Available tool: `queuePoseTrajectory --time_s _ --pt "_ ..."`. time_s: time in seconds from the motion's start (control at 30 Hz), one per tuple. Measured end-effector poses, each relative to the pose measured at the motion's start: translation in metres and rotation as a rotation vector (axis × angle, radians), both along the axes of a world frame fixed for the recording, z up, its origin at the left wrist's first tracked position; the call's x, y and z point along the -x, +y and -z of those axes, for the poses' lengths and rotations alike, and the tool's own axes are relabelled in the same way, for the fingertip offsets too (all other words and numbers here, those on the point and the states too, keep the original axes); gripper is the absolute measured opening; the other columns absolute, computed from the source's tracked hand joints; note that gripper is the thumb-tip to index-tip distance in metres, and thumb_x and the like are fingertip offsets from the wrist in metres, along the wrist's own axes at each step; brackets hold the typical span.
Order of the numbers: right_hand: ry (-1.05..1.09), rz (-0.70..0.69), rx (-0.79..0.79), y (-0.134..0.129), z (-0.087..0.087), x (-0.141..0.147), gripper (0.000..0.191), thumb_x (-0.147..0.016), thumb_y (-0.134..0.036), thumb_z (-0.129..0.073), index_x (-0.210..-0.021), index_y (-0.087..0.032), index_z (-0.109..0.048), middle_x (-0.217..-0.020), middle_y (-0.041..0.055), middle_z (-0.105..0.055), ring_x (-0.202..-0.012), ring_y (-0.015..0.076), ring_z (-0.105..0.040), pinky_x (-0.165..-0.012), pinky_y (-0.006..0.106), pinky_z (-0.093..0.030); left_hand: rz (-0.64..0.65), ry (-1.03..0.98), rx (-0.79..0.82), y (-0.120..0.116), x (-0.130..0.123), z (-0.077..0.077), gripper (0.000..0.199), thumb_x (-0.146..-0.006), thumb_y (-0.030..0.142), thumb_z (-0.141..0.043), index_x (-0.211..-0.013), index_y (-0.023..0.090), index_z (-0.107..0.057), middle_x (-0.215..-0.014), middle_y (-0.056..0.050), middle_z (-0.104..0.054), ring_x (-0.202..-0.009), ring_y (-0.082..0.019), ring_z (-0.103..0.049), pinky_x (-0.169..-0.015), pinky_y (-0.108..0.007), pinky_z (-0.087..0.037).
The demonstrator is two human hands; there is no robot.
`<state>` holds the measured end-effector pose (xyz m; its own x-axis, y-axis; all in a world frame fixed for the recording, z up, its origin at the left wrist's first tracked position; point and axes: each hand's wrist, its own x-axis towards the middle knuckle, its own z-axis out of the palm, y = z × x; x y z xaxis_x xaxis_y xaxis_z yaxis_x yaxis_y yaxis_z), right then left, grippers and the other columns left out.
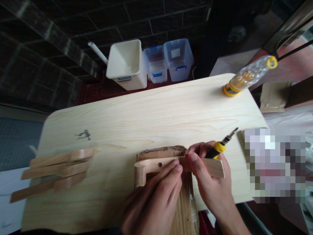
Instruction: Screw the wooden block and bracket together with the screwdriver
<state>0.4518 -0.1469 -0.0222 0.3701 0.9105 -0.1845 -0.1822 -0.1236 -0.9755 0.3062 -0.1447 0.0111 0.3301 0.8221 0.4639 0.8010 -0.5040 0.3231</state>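
Note:
A pale wooden hook (150,164) with a curled left end lies across a cardboard-covered block (182,212), and a dark round hole or screw head shows near that curl. My left hand (156,199) is closed, its fingertips pressed together on the hook's front edge and holding it. In my right hand (212,179) a yellow-and-black screwdriver (220,147) is tucked between palm and fingers, its tip pointing up and to the right. My right thumb and index finger meet at the hook's upper edge. Whatever small thing they may pinch is too hidden to make out.
Several similar wooden hooks (61,166) lie at the table's left, with several screws (84,134) above them. A clear bottle with yellow ends (246,78) stands at the back right corner. Beyond the table (156,111) are a white bin (124,60) and two clear boxes (179,58).

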Motion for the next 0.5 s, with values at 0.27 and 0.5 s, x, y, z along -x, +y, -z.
queuePoseTrajectory --time_s 0.27,0.5 --pt "0.02 0.002 -0.006 0.0012 0.001 -0.0002 0.019 -0.1 -0.032 -0.074 -0.094 -0.026 -0.056 -0.093 -0.0018 -0.068 -0.086 0.0147 -0.065 -0.077 0.028 -0.052 -0.003 -0.031 -0.067 0.0028 -0.0025 0.0027 0.019 -0.09 0.007 -0.085 -0.104 0.02 -0.082 -0.103 0.004 -0.088 -0.079 -0.011 -0.084 -0.08 -0.019 -0.063" --pt "0.028 0.0 -0.008 0.0011 -0.0009 -0.0002 0.019 -0.101 -0.031 -0.073 -0.095 -0.027 -0.056 -0.093 -0.0033 -0.067 -0.086 0.0133 -0.064 -0.078 0.026 -0.052 -0.022 -0.033 -0.062 0.0036 -0.0038 0.0017 0.019 -0.089 0.007 -0.085 -0.102 0.021 -0.082 -0.098 0.005 -0.088 -0.074 -0.012 -0.083 -0.074 -0.02 -0.063"
